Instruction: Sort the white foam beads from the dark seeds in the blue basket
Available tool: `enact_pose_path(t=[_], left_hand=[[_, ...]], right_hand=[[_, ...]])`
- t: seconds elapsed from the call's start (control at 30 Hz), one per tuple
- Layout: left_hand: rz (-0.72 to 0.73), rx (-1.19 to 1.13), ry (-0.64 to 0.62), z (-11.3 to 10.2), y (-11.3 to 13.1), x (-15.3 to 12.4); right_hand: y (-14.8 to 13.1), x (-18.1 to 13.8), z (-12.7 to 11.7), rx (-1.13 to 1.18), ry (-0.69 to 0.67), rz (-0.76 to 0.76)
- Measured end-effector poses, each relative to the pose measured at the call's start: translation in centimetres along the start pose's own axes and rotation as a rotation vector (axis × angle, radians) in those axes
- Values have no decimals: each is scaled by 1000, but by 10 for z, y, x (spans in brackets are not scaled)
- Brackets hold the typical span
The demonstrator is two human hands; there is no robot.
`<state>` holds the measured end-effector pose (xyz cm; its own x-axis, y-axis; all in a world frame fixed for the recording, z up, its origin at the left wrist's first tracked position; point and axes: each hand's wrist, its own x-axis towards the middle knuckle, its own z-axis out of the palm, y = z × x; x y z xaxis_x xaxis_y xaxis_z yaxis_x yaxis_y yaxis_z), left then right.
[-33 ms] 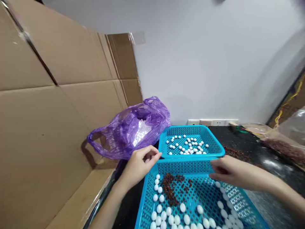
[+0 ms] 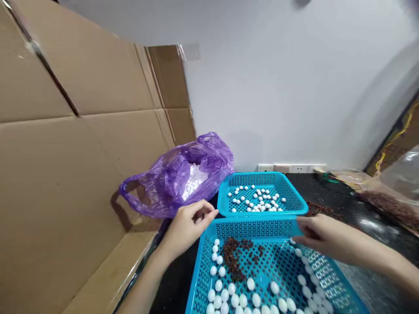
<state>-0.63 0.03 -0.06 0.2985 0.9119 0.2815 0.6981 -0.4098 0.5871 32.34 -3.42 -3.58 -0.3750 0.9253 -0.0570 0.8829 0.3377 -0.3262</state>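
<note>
White balls (image 2: pixel 243 300) lined the near blue basket's (image 2: pixel 252 228) left, near and right sides, dark crumbs (image 2: pixel 231 258) its far left. My left hand (image 2: pixel 187 226) pinched by its far left corner, nothing visible caught; my right hand (image 2: pixel 319 233) curled over its far right, grip too hidden to tell. One low knuckle could have rolled balls into the crumbs.
</note>
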Motion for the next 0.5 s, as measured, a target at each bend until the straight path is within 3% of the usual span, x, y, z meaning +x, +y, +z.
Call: enact_pose_path(t=[0.07,0.13,0.27,0.4,0.5], left_hand=[[-20,3,6,-6,-9,-4],[-30,-4,-5,-7,-16,-9],[9,-43,-27,2,-20,-19],[48,-35,87,8,-23,-30],[60,30,248,-3,-30,-34]], right_hand=[[11,-18,8,12,94,101],[15,-33,15,33,83,158],[1,-49,24,-87,189,226],[-11,-54,22,-202,304,164],[-14,-54,18,-221,299,87]])
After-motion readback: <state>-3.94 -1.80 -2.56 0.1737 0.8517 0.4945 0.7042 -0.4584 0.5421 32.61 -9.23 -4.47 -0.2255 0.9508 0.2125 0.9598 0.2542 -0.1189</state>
